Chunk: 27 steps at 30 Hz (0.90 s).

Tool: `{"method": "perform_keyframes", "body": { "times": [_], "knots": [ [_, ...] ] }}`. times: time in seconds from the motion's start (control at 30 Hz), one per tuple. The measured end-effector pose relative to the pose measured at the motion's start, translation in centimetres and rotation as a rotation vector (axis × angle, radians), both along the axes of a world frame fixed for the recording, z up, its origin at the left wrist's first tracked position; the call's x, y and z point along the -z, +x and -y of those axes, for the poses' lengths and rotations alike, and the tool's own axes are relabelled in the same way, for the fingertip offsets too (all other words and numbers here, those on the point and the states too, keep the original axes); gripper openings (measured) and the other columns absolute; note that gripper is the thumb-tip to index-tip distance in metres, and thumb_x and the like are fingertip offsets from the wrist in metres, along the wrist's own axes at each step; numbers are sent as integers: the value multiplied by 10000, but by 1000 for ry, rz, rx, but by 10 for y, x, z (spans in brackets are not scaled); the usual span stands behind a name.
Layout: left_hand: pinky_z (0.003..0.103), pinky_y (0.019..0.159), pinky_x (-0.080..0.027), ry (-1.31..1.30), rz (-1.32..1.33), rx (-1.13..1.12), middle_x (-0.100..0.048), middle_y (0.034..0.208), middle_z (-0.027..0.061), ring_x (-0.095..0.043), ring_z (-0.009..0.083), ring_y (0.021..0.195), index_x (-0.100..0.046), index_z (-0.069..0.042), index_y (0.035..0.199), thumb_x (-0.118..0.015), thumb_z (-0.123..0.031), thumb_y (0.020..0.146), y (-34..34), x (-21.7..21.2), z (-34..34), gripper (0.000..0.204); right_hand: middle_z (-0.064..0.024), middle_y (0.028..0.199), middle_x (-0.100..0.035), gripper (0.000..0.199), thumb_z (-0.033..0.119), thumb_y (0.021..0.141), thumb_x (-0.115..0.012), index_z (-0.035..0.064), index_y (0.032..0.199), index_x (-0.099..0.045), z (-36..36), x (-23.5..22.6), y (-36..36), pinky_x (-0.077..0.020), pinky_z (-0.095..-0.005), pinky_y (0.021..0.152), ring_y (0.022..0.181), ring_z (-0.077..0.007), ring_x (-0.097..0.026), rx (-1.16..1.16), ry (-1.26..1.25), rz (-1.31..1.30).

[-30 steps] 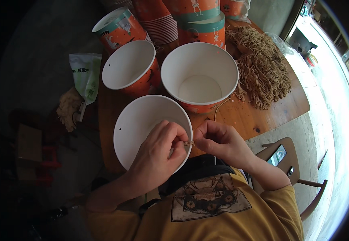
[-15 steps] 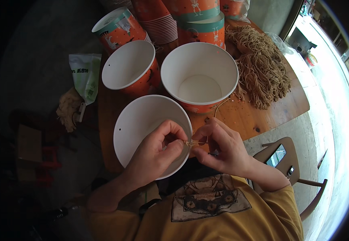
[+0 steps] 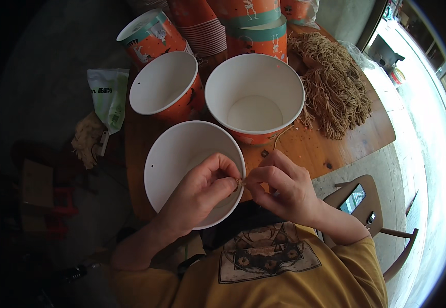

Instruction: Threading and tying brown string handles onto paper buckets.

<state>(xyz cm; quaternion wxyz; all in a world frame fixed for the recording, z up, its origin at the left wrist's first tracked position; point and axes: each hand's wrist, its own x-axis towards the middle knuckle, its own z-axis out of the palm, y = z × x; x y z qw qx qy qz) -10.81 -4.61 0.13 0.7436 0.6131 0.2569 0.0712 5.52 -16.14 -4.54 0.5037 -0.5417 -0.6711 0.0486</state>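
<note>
Cord end (image 3: pixel 240 181), thin and tan, sits at the rim of the near white paper bucket (image 3: pixel 177 154). Left hand (image 3: pixel 201 192) and right hand (image 3: pixel 283 187) fingers pinch it together. Both buckets behind, (image 3: pixel 254 97) and (image 3: pixel 164 82), hold nothing. Tan cord bundle (image 3: pixel 336 87) lies on desk (image 3: pixel 356 138).

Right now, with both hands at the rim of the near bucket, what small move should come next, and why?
Probably pull the cord through: the left hand and right hand pinch its end together at the rim of the near bucket, beside a small hole.
</note>
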Motion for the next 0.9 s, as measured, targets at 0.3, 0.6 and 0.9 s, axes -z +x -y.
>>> {"method": "perform_keyframes", "body": {
  "times": [0.3,0.6,0.9],
  "knots": [
    [223,785,-430,-56,19,-11,-539,917,11,-505,68,848,-518,-23,980,-505,-63,915,0,2,-1,78,-59,847,-556,192,91,796,-694,69,943,-573,4,-13,-3,-512,-315,517,660,-214,-621,-18,-222,-226],
    [242,800,-457,127,0,-12,-535,931,24,-526,74,876,-504,-15,1000,-507,-39,923,0,0,4,80,-39,750,-598,209,87,749,-750,67,894,-601,0,-9,-6,-479,-296,490,577,-190,-602,81,-105,-14],
    [226,768,-449,194,-18,2,-525,933,22,-507,63,854,-494,-12,1013,-496,-59,945,0,1,6,82,-31,741,-556,167,121,777,-701,83,854,-558,9,-8,1,-501,-327,509,610,-213,-617,95,-201,49]
  ]
}}
